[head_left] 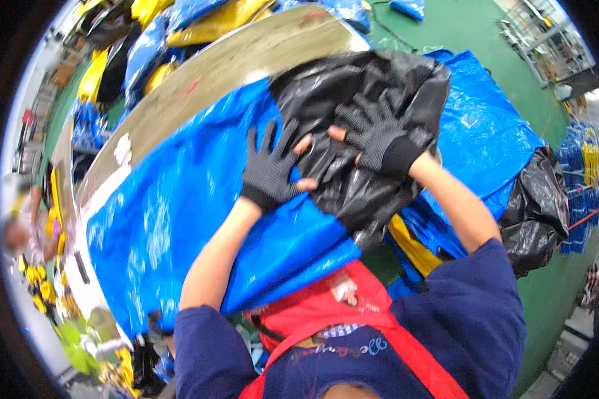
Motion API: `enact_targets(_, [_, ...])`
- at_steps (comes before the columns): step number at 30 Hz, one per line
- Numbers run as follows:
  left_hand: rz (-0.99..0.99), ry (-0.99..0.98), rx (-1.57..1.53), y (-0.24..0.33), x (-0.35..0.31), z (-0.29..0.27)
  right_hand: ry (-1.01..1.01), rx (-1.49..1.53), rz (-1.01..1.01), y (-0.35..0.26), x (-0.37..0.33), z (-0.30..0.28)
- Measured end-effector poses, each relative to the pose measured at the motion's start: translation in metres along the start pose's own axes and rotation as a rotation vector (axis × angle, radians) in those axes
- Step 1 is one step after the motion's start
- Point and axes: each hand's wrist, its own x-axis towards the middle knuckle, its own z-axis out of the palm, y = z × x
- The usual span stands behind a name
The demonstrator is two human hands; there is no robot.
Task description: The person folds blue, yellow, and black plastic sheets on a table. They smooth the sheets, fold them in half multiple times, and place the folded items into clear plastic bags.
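Note:
A large blue and black plastic sheet item lies spread over a worktable (pixel 239 50). Its blue part (pixel 173 213) covers the left and near side, and its wrinkled black part (pixel 353 193) takes up the right end. My left hand (pixel 273 166), in a grey glove with some fingertips bare, rests with fingers spread across the seam between the two colours. Gloved the same way, my right hand (pixel 379 136) lies flat on the black part with its fingers apart. Neither hand grips anything. The underside of the item is hidden.
More blue sheeting (pixel 479 126) and a black bundle (pixel 539 209) hang at the right. Blue and yellow bundles (pixel 146 53) are heaped beyond the table. A wire cart (pixel 546 40) stands far right on the green floor. Another person (pixel 36 226) is at the left edge.

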Motion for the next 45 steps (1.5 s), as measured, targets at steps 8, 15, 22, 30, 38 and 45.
enact_targets(8, [-0.176,-0.274,-0.08,-0.008,-0.1,-0.063,0.025,0.2,-0.18,-0.091,-0.049,-0.014])
enact_targets(15, [-0.454,-0.271,0.285,0.008,-0.294,-0.097,0.038,0.237,-0.248,-0.142,-0.106,-0.036])
enact_targets(22, [0.01,-0.343,-0.213,0.024,-0.082,-0.092,-0.014,0.613,0.151,-0.165,-0.128,-0.05])
enact_targets(30, [0.511,-0.011,-0.339,0.082,-0.032,0.013,-0.257,0.211,-0.106,-0.028,0.028,-0.081])
enact_targets(38, [0.146,-0.363,-0.378,-0.064,-0.238,-0.102,-0.392,0.54,0.125,0.004,0.06,0.017])
enact_targets(45, [-0.701,-0.579,-0.163,-0.057,-0.568,-0.236,-0.283,0.582,0.089,-0.002,0.064,0.013])
